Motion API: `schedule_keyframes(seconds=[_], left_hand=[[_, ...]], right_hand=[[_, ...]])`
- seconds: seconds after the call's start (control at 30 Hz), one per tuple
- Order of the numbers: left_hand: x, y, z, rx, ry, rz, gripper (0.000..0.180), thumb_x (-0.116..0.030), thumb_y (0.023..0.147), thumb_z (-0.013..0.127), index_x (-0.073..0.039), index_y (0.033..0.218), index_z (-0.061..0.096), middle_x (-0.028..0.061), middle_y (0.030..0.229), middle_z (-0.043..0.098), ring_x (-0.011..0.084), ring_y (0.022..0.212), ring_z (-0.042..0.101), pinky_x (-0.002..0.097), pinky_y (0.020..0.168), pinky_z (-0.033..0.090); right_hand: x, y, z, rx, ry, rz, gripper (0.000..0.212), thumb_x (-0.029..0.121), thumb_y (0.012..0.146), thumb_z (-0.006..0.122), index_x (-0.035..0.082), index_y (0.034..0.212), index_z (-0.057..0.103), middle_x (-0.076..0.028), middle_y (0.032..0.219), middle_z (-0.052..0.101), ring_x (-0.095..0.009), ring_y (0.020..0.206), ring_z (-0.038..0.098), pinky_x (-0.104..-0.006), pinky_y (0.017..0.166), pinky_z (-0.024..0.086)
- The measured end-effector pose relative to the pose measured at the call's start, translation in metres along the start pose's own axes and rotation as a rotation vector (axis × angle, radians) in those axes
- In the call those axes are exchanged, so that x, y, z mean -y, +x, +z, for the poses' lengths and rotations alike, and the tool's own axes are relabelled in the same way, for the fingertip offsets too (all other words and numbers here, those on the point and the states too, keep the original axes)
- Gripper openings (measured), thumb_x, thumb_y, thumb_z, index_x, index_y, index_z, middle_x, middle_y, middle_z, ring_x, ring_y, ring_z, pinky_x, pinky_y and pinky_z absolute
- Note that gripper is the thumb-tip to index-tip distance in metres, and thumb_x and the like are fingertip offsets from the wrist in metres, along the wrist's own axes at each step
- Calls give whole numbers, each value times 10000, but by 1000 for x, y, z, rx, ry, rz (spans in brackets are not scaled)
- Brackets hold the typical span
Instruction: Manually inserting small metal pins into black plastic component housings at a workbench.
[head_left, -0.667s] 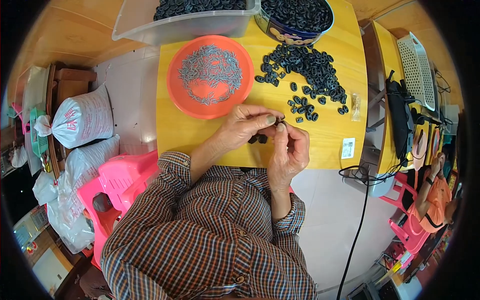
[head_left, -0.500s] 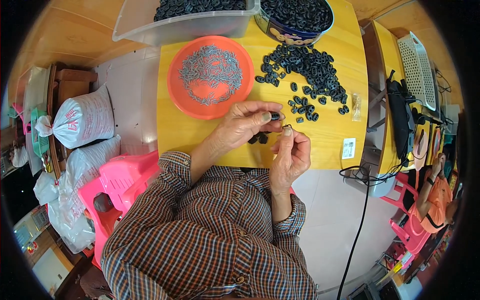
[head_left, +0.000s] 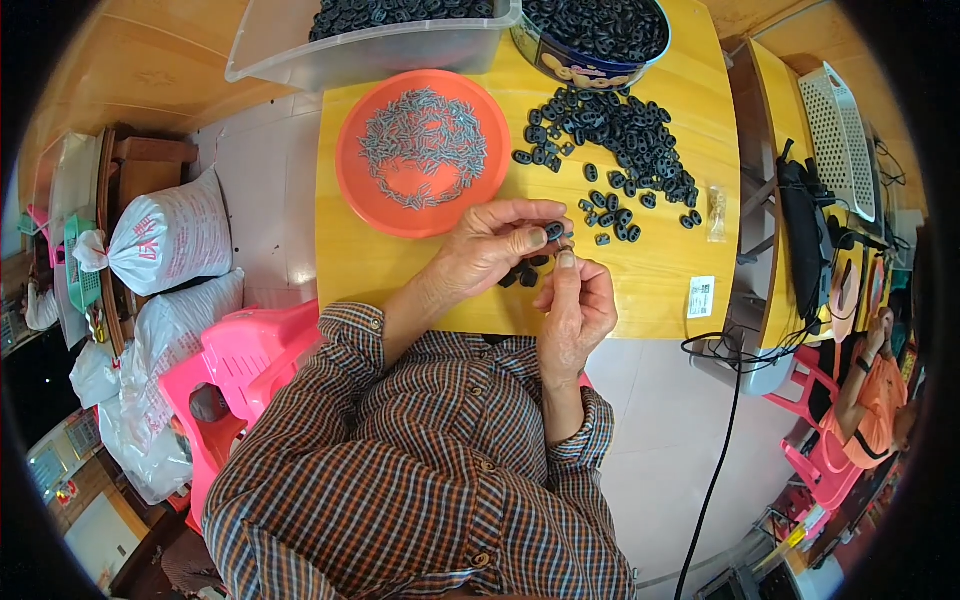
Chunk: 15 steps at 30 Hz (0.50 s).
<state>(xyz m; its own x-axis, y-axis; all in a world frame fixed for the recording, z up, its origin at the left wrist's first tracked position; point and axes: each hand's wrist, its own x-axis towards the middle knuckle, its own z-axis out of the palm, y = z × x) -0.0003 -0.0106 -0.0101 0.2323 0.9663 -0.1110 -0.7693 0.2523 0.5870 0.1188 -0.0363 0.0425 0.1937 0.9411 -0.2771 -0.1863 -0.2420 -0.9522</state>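
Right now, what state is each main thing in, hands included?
Left hand: pinching a black oval piece
Right hand: pinched shut, contents unclear
Orange bowl: uncovered, holding grey pins
Clear plastic bin: open, holding black pieces
Round tin: lidless, filled
Black pile: loosely scattered
Upper white sack: tied shut

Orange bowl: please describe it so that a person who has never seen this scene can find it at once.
Look at the central yellow table. On its left side, just beyond the left hand, sits a round, shallow bowl with small grey pins. Its orange colour and pins set it apart from the clear bin and dark tin farther back, which hold black pieces.
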Motion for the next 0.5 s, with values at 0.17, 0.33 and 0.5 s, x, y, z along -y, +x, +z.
schedule_keyframes(seconds=[0.17,0.33,0.5], left_hand=[[-2,0,4,-19,93,9,301,-7,874,571,2,1175,565,132,1103,618,218,1034,599,361,929,480],[-6,-2,8,-43,263,24,297,-7,863,588,10,1159,577,126,1081,631,194,1026,600,327,920,477],[-8,-3,9,-9,432,46,299,16,867,574,-10,1165,588,71,1087,635,117,1013,587,249,891,464]], right_hand=[[1,1,1,-10,-2,13,181,149,918,564,30,790,516,-2,602,501,-40,497,419,-172,472,351],[1,1,-1,-11,19,16,180,142,910,574,29,780,521,-3,600,503,-39,489,414,-171,466,344],[2,2,-1,-14,13,22,165,127,906,571,25,784,528,-3,601,508,-37,486,415,-171,461,339]])
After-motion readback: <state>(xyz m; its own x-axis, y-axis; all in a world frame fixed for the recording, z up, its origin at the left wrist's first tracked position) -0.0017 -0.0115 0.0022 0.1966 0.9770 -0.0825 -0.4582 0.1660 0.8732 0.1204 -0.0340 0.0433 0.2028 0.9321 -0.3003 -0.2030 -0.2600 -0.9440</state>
